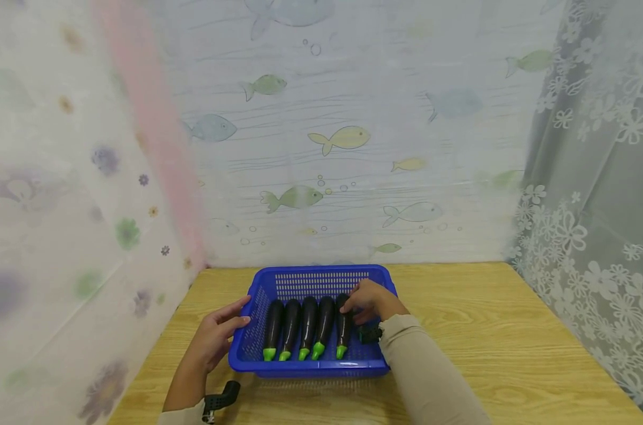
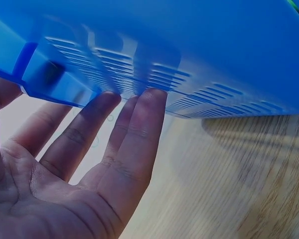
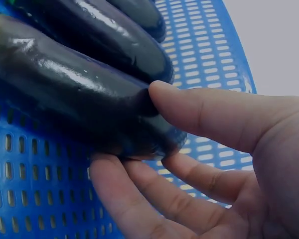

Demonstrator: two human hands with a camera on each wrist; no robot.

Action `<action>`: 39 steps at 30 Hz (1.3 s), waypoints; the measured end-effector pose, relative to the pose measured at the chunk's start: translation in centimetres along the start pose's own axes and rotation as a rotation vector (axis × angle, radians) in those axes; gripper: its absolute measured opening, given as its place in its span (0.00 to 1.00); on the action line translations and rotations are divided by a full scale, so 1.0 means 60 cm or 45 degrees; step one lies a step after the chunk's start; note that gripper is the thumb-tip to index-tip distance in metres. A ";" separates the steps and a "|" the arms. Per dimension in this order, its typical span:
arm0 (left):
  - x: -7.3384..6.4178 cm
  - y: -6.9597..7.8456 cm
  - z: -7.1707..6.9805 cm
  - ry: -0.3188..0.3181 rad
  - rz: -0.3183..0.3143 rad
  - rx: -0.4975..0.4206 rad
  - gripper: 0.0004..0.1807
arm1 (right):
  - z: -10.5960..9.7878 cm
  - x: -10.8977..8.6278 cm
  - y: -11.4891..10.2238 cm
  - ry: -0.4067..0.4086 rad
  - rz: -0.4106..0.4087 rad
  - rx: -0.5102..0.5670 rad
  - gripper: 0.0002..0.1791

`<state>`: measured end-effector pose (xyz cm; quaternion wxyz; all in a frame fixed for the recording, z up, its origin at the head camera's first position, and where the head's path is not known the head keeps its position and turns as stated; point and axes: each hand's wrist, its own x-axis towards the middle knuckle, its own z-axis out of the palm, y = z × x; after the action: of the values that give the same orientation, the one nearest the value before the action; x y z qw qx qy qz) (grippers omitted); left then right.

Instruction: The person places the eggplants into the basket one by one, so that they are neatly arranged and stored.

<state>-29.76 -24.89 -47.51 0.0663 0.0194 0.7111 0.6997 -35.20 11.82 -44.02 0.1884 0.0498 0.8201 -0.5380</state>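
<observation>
From my remote station, I see my left hand (image 1: pixel 215 337) laid flat against the outer left wall of a blue slotted plastic basket (image 1: pixel 258 292), fingers (image 2: pixel 139 130) straight and touching the perforated side, holding nothing and seemingly just steadying the basket on the wooden table (image 1: pixel 486 330). Between my hands, five dark purple eggplants lie side by side inside the basket, green stem caps pointing toward me. Four of them (image 1: pixel 299 323) lie untouched, nearer my left hand. To the right, my right hand (image 1: pixel 371 300) reaches over the basket's far right corner and pinches the blunt far end of the rightmost eggplant (image 1: pixel 345 330); in the right wrist view the thumb (image 3: pixel 214 114) lies on top of it and the fingers (image 3: pixel 134 199) curl underneath, while the eggplant (image 3: pixel 74 94) rests on the basket floor. I judge the step in hand to be the grasp on this last eggplant in the row, whether for setting it down or taking it out I cannot tell. The next move would call for either a clean lift clear of the neighbouring eggplant, or a gentle letting go.
</observation>
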 end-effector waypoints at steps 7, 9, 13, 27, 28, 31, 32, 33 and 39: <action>0.001 0.000 0.000 0.005 -0.003 0.012 0.33 | 0.000 -0.001 0.000 0.006 0.008 -0.019 0.24; 0.001 -0.001 -0.001 0.013 -0.009 0.007 0.33 | 0.001 -0.002 0.000 0.000 0.012 -0.027 0.24; 0.001 -0.002 -0.001 0.019 -0.017 0.002 0.33 | 0.001 -0.004 0.001 -0.019 0.028 -0.042 0.26; 0.000 -0.001 0.000 0.020 -0.019 -0.004 0.33 | 0.004 0.005 0.003 -0.010 0.049 0.002 0.32; 0.000 -0.001 -0.001 0.021 -0.022 -0.007 0.33 | 0.005 0.006 0.004 -0.011 0.053 0.007 0.32; -0.001 -0.002 -0.001 0.018 -0.022 -0.012 0.32 | 0.006 0.006 0.006 -0.007 0.060 0.022 0.34; -0.001 -0.002 -0.001 0.016 -0.020 -0.012 0.32 | 0.006 0.006 0.006 -0.004 0.060 0.023 0.35; 0.000 -0.002 -0.001 0.015 -0.016 -0.010 0.32 | 0.007 0.006 0.007 0.001 0.058 0.026 0.36; 0.002 -0.002 -0.002 0.012 -0.007 -0.005 0.33 | 0.004 0.006 0.006 0.011 0.050 0.022 0.44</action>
<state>-29.89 -24.98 -47.66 0.0650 0.0142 0.7100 0.7011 -35.35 11.68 -44.52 0.1949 0.0698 0.8151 -0.5410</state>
